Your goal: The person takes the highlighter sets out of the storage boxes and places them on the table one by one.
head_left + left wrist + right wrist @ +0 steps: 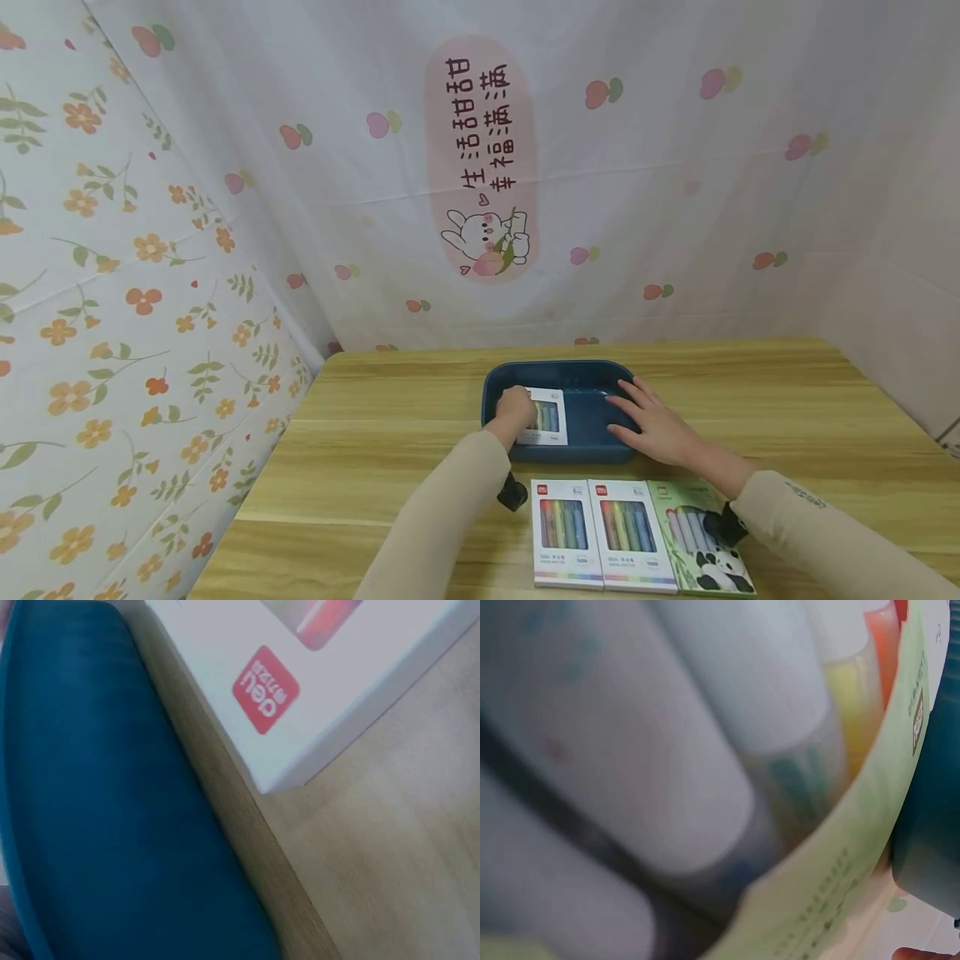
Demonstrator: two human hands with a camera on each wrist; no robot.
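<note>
In the head view a dark blue tray (pixel 596 454) sits on the table. Inside its left part is a white highlighter box (pixel 551 437) with a window showing colored pens. My left hand (pixel 516 410) grips the box by its left side, its fingertips partly hidden. My right hand (pixel 660 425) reaches over the tray's right rim with its fingers spread, holding nothing. In the left wrist view the tray's outer wall (pixel 112 795) fills the left side, beside a white box corner (pixel 315 750) with a red logo.
In front of the tray lie two white highlighter boxes (pixel 566 562) (pixel 633 567) side by side. A green panda-print marker box (pixel 686 558) adjoins them on the right, under my right wrist. The wooden table (pixel 390 417) ends at a patterned curtain (pixel 337 208).
</note>
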